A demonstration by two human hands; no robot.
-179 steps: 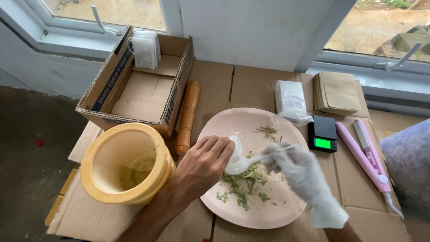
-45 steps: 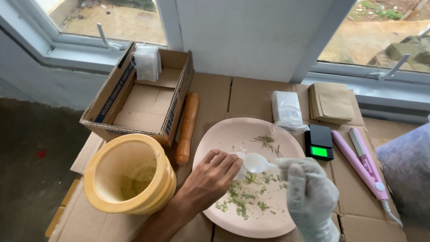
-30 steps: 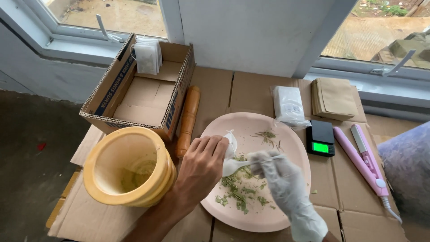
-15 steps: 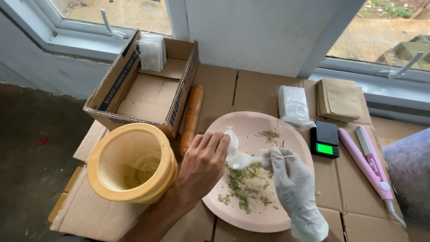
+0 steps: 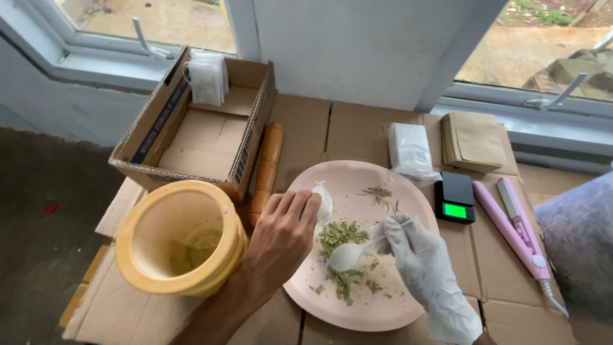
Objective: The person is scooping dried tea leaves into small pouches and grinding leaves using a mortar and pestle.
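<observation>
My left hand (image 5: 281, 239) is bare and pinches a small white pouch (image 5: 323, 201) above the left side of a pink plate (image 5: 389, 305). My right hand (image 5: 418, 262) wears a white glove and holds a white spoon (image 5: 350, 253), its bowl resting on a heap of dried green herbs (image 5: 341, 233) in the middle of the plate. More herb crumbs (image 5: 380, 193) lie scattered near the plate's far edge and near its front.
A yellow mortar (image 5: 179, 237) stands left of the plate, a wooden pestle (image 5: 267, 167) beside an open cardboard box (image 5: 198, 131). A packet of white pouches (image 5: 410, 150), brown envelopes (image 5: 474, 139), a small scale (image 5: 454, 197) and a pink sealer (image 5: 517, 233) lie to the right.
The spoon has dropped from the pouch's mouth down onto the herb heap. My left hand keeps the pouch in much the same place.
</observation>
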